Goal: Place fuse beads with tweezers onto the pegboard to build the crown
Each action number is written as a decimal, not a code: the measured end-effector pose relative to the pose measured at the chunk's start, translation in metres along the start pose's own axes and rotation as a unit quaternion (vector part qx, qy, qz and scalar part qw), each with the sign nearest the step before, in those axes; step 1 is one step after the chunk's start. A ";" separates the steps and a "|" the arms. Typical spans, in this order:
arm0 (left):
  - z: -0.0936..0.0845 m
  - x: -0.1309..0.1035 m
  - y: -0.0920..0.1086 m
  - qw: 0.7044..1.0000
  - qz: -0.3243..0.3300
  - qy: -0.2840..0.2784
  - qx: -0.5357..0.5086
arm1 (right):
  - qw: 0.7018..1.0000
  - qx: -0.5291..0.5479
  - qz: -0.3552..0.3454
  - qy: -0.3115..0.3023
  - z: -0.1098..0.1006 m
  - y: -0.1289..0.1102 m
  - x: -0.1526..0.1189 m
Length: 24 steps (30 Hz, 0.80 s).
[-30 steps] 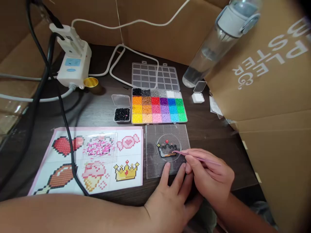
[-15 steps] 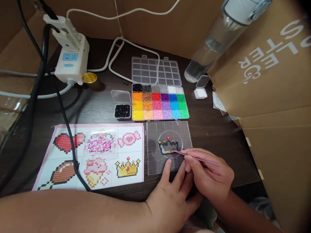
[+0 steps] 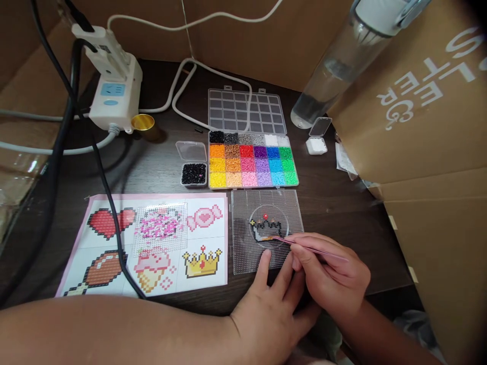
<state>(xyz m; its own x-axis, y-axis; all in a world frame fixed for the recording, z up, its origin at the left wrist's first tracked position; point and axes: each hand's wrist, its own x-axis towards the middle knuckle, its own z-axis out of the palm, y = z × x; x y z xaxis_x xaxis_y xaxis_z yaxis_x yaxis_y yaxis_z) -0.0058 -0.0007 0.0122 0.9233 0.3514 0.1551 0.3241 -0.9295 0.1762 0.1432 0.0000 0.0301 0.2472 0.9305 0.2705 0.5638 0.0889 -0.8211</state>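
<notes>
On the clear pegboard [image 3: 266,230], right at its near edge, the right hand [image 3: 330,281] has its fingers pinched shut around a pair of thin pink tweezers [image 3: 310,247], whose tips reach the lower edge of a half-built bead crown [image 3: 265,230] laid out in black, orange, yellow and one red bead near the middle of the board. The left hand [image 3: 271,309] lies flat just beside it, fingers spread and loose, gripping nothing, with the fingertips [image 3: 266,256] pressing on the pegboard's near edge. Just beyond the pegboard sits the bead organiser [image 3: 251,159], lid thrown back, its compartments sorted by colour; beside that, to the left, a small box of black beads [image 3: 194,174] stands open. To the left of the pegboard lies a pattern sheet [image 3: 152,243] printed with a heart, a sweet, a cupcake and a crown, a second clear board of pink beads [image 3: 160,225] resting on it and a black cable [image 3: 97,162] crossing it. Further back from the pegboard are a white power strip [image 3: 114,94], a gold cap [image 3: 142,122], a clear water bottle [image 3: 335,66] and a small box of white beads [image 3: 316,145]; a cardboard box [image 3: 429,111] rises to the right.
</notes>
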 end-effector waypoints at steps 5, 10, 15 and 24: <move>-0.001 0.000 0.000 1.000 -0.001 0.000 -0.005 | 1.000 0.008 -0.005 -0.006 0.000 0.002 -0.002; 0.000 0.000 0.001 1.000 -0.002 -0.003 -0.011 | 1.000 0.019 -0.009 -0.011 0.001 0.003 0.000; -0.001 0.000 0.000 1.000 0.000 -0.001 -0.009 | 1.000 0.026 0.000 0.000 0.002 0.004 -0.002; 0.037 0.002 0.004 0.962 -0.045 0.223 0.149 | 0.992 0.103 0.045 0.060 0.003 -0.016 0.044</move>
<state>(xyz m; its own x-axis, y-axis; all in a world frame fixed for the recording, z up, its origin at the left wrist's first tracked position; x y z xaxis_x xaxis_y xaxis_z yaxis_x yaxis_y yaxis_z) 0.0048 -0.0080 -0.0231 0.7300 0.3836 0.5656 0.5052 -0.8603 -0.0685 0.1431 0.0407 0.0541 0.3877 0.8904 0.2384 0.3653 0.0891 -0.9266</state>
